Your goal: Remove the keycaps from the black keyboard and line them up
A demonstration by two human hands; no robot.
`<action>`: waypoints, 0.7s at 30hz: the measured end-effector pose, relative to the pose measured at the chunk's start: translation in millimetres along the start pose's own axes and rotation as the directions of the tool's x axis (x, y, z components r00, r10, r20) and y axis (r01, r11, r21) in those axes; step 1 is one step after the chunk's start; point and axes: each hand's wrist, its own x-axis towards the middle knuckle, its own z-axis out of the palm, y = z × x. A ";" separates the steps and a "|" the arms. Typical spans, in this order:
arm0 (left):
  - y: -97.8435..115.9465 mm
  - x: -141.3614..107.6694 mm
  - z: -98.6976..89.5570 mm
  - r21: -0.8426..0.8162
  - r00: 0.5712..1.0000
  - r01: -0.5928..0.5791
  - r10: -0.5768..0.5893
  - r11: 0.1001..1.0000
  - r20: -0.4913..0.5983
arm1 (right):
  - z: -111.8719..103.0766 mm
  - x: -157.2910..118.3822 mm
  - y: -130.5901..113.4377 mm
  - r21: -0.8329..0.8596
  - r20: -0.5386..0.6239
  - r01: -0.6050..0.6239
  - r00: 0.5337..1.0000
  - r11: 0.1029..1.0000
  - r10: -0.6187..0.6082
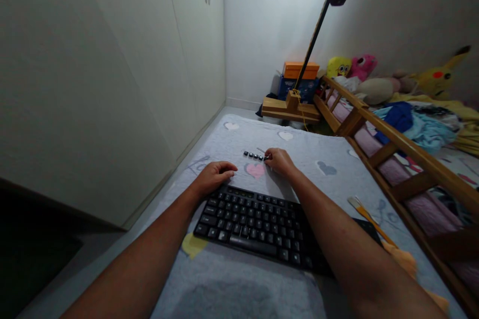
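A black keyboard [249,229] lies on the pale cloth with hearts on it, below my hands. Beyond it, several small black keycaps [255,156] stand in a short row. My right hand [280,162] is at the right end of this row, thumb and fingertips pinched on a keycap that they partly cover. A thin, light-coloured strip [261,150] lies just behind the row, close to those fingertips; its kind is unclear. My left hand [215,178] rests by the keyboard's upper left corner, fingers stretched out, thumb apart, holding nothing. My right forearm hides part of the keyboard's right side.
To the right lie a flat brush [368,214] with an orange handle and an orange cloth [404,259]. A wooden bed rail [389,134] runs along the right, a white wardrobe [149,60] along the left. A pole on a wooden stand [292,105] rises at the back.
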 end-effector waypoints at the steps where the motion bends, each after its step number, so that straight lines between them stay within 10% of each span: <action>1: 0.7 -0.2 0.1 0.002 1.000 -0.001 0.001 1.000 -0.001 | 0.1 0.1 0.1 0.001 0.001 0.001 1.000 1.000 -0.001; 21: 5.5 -2.0 0.3 -0.005 1.000 -0.001 0.001 1.000 0.006 | -0.4 2.5 -5.6 -0.037 -0.008 -0.014 1.000 0.999 0.013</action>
